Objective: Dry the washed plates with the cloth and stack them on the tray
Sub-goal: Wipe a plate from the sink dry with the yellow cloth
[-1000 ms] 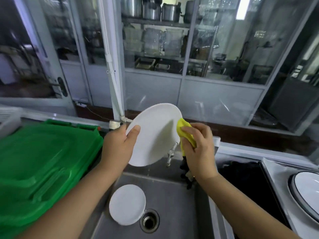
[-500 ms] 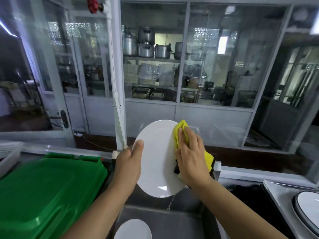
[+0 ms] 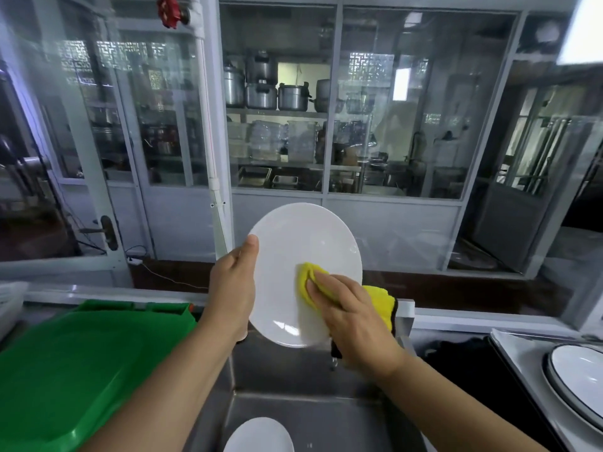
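Observation:
I hold a white plate (image 3: 293,249) upright over the sink, its face toward me. My left hand (image 3: 233,288) grips its left rim, thumb on the front. My right hand (image 3: 352,318) presses a yellow cloth (image 3: 308,275) flat against the lower right of the plate's face; the cloth's tail (image 3: 380,305) hangs out past the rim. A second white plate (image 3: 259,435) lies in the sink basin below. At the right, a white plate with a dark rim (image 3: 577,376) rests on a pale tray (image 3: 515,357).
A green plastic lid or tray (image 3: 75,370) covers the counter at the left. The steel sink (image 3: 326,415) is straight below my hands. A dark mat (image 3: 456,363) lies right of the sink. Glass partitions with pots on shelves stand behind.
The plate has turned more toward me and risen in view. My right hand has slid the cloth from the plate's upper right edge onto the lower middle of its face.

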The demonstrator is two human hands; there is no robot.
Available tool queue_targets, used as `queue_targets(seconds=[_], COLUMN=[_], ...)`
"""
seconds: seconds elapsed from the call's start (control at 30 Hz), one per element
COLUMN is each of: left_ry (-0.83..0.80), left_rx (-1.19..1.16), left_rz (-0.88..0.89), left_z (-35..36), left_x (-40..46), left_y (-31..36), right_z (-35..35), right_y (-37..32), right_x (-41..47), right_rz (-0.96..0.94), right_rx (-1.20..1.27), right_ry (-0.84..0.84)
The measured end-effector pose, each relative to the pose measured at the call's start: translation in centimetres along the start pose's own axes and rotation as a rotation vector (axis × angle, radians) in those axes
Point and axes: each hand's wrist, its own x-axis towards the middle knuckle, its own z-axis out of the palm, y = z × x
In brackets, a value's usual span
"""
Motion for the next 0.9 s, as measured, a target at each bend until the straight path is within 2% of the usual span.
queue_targets(seconds=[0.17, 0.23, 0.3, 0.43, 0.53, 0.67, 0.8, 0.9], left_ry=[-0.091, -0.063, -0.027, -0.078, -0.083, -0.026, 0.043, -0.012], left_rx=[0.119, 0.155, 0.189, 0.245, 0.282, 0.26, 0.101, 0.077], left_rz=[0.017, 0.014, 0.011, 0.095, 0.159, 0.175, 0.245, 0.24], left_z=[0.3, 0.8, 1.6, 2.8, 2.3, 1.5, 1.5, 1.9], left_x=[-0.6, -0.8, -1.2, -2.4, -2.5, -2.7, -3.7, -4.5], left_y=[-1.0, -1.2, -0.8, 0.1, 0.5, 1.4, 2.1, 1.4], right_z=[-2.0, -2.1, -1.8, -1.8, -3.0, -4.2, -3.1, -3.1], right_y=[2.4, 1.8, 0.5, -1.4, -0.6, 1.5, 1.9, 1.7], right_x=[2.2, 3.9, 5.5, 7.9, 8.5, 7.9, 5.5, 4.7], right_rz=[0.117, 0.127, 0.098, -0.016, 0.021, 0.315, 0.822, 0.957], right_rx=[-0.097, -0.069, -0.04, -0.045, -0.088, 0.001, 0.415, 0.673], right_ry=[0.079, 0.114, 0.146, 0.158, 0.18, 0.284, 0.411, 0.55])
